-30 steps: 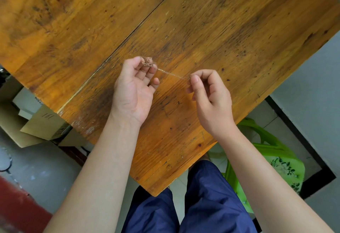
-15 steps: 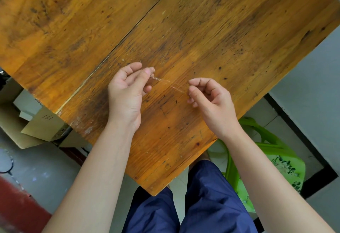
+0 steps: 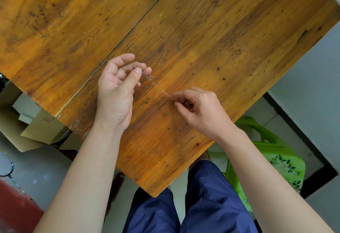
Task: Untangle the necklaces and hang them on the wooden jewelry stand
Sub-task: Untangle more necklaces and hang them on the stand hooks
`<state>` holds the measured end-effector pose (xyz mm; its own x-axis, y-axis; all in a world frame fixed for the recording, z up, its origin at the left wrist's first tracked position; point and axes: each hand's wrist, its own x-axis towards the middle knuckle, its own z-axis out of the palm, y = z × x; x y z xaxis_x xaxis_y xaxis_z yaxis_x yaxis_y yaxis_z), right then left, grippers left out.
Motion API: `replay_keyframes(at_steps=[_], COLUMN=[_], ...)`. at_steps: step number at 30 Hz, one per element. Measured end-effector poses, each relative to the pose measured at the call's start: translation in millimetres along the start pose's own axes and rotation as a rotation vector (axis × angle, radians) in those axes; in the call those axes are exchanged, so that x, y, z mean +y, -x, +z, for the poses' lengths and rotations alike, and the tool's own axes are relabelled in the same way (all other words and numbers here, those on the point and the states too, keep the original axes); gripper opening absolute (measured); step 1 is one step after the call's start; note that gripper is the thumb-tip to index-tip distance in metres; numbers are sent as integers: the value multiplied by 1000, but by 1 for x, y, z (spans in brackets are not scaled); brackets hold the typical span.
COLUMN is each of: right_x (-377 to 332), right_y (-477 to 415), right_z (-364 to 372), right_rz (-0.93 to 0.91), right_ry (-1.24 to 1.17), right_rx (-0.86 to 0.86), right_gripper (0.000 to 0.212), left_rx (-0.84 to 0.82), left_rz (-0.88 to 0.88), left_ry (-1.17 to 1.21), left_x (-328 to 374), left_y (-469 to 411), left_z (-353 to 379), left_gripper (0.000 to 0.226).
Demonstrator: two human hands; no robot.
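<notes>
Head view, L to R: cardboard boxes (image 3: 36, 131) sit on the floor by the table's edge, well left of & below the grip. Next, the left hand (image 3: 115, 92) is raised over the wooden table (image 3: 220, 30), palm toward the camera, thumb tip pressed to the fingertips & pinching one end of the necklace (image 3: 160, 90); the other fingers are loosely curled. A dark seam (image 3: 128, 34) btwn two boards runs diagonally behind this pinch. Just right of the pinch sits a small knotted clump (image 3: 150, 77) of chain. From the clump a thin strand runs down-right, pulled fairly straight, to the right hand (image 3: 200, 111). Its thumb & forefinger are closed on the strand's other end, back of hand to the camera, remaining fingers curled under. The chain is too fine to tell if it's one necklace or several. It spans the gap btwn both pinches; can't tell if it touches the wood. Below the grips, navy trousers (image 3: 202, 205) show past the table corner. Right of & below the right-hand pinch, a green plastic stool (image 3: 266, 151) w/ leaf print stands on the floor.
</notes>
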<state>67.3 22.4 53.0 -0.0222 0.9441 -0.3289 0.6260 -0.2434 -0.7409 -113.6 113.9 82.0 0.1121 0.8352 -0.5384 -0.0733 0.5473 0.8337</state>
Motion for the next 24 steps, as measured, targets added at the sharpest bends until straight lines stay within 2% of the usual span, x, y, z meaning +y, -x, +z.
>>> replay_keyframes(at_steps=[3,7,11,15,19,24], right_x=[-3,-10,-17,-16,-9,-3], right_y=[-4,-6,-7,-6,-1,2], right_z=[-2,-6,-10,-11,-10,-12], right_rz=[-4,50,140,212,197,153], right_ry=[-17,-153,-282,-427,-380,-367], right_rx=[39,235,319,359,358,510], right_gripper=[15,5,9,13,15,19], left_rx=[-29,-33,-102,-180,-188,-132], left_rz=[5,-19,-85,-111,-110,-131], left_ry=[36,48,124,191,145,111], left_x=[5,12,14,16,16,15], left_y=[-2,-8,-9,-7,-5,-5], left_z=[-3,-7,-5,-1,1,-3], left_gripper=[32,44,57,57,55,52])
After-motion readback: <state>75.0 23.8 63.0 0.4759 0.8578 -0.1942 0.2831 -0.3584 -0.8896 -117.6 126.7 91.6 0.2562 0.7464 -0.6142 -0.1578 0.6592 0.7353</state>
